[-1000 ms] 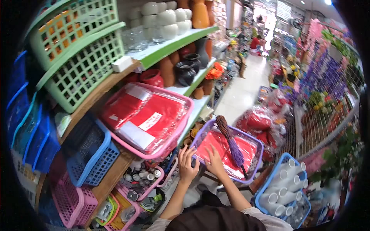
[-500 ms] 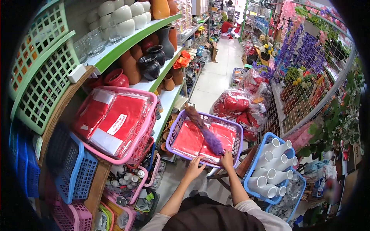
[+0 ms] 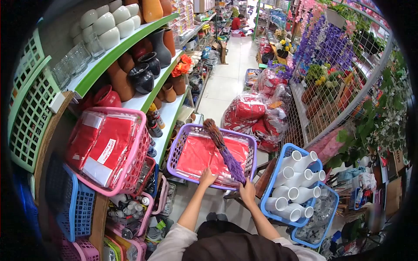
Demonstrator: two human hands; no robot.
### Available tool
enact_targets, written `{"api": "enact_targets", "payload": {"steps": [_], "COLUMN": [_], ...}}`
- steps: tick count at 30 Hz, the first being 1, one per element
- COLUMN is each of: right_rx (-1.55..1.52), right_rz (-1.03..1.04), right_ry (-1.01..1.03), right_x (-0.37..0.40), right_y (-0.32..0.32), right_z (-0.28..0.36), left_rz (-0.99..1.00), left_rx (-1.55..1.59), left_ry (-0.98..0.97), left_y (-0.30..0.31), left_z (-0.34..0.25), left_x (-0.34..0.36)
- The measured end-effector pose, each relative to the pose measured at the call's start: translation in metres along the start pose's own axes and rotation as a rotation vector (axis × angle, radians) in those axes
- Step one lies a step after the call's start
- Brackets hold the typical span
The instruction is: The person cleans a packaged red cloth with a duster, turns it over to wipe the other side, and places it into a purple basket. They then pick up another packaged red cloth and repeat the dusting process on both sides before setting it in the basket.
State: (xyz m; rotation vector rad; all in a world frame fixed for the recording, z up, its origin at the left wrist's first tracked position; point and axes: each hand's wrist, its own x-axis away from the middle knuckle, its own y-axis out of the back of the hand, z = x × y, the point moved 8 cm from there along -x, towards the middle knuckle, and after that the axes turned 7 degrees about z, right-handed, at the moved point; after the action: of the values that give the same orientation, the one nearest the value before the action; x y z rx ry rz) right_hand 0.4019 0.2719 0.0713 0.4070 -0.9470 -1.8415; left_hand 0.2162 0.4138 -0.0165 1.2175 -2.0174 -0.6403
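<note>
Showed purple basket (image 3: 185, 176) before the torso, with red packets (image 3: 194, 154) inside and brown-and-purple duster (image 3: 226, 156) aslant above. Clasped duster's near end in right hand (image 3: 247, 192); placed left hand (image 3: 208, 177) apart at near rim, grip unclear. Seemed best done holding firmly, keeping packets flat. Differed from first frame in right hand's shift from packets to duster.

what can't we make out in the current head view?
All head view:
Right hand: finger closure at the duster's near end, hidden by the hand itself.
Purple basket: bottom, under red packets.
White label: wording too small.
Distant person: hands too small.
Green basket: far left, lost in dark lens edge.
</note>
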Motion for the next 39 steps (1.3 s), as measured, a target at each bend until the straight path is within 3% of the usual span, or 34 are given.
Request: {"api": "enact_targets", "payload": {"steps": [3, 7, 10, 12, 13, 16, 17, 20, 22, 25, 29, 31, 35, 36, 39], "right_rx": [-0.109, -0.197, -0.180, -0.196, -0.200, -0.287, -0.285, -0.301, -0.342, -0.398, -0.358, -0.360, -0.453, -0.456, -0.601], "right_rz": [-0.044, -0.091, -0.049, -0.095, -0.091, -0.122, -0.104, -0.091, -0.122, -0.113, -0.111, -0.096, -0.132, -0.144, -0.135], "right_ry": [-0.038, -0.057, -0.048, -0.020, -0.011, 0.047, 0.022, -0.007, -0.006, 0.030, 0.025, 0.013, 0.049, 0.027, 0.070], "right_x": [0.007, 0.003, 0.001, 0.002, 0.003, 0.003, 0.005, 0.005, 0.004, 0.002, 0.003, 0.005, 0.002, 0.002, -0.009], "right_y": [-0.002, -0.002, -0.009, -0.007, -0.007, -0.002, -0.001, -0.002, -0.006, -0.010, -0.008, -0.008, -0.010, -0.011, -0.014], "right_z": [-0.021, -0.035, -0.041, -0.040, -0.041, -0.038, -0.037, -0.039, -0.044, -0.049, -0.047, -0.048, -0.050, -0.053, -0.051], "left_rz": [-0.035, -0.127, -0.123, -0.191, -0.202, -0.307, -0.404, -0.397, 0.069, -0.110, -0.297, -0.589, -0.628, -0.691, -0.555], "left_rx": [-0.055, -0.148, -0.002, 0.449, 0.447, 0.992, 1.016, 1.137, 0.957, 1.185, 1.148, 0.592, 0.591, 0.618, 0.858], "left_ry": [0.067, -0.060, -0.057, -0.210, -0.208, -0.264, -0.241, -0.099, -0.020, 0.032, -0.031, -0.174, -0.148, -0.224, -0.274], "left_y": [0.000, 0.006, 0.013, 0.014, 0.010, -0.002, -0.011, -0.060, -0.099, -0.078, -0.064, -0.013, 0.041, 0.060, 0.097], "left_z": [-0.006, -0.018, -0.022, -0.023, -0.024, -0.032, -0.033, -0.009, -0.015, -0.041, -0.023, -0.043, -0.048, -0.054, -0.057], "left_x": [0.004, 0.014, 0.017, 0.018, 0.016, 0.019, 0.021, 0.003, -0.010, 0.015, 0.018, 0.053, 0.086, 0.094, 0.103]}}
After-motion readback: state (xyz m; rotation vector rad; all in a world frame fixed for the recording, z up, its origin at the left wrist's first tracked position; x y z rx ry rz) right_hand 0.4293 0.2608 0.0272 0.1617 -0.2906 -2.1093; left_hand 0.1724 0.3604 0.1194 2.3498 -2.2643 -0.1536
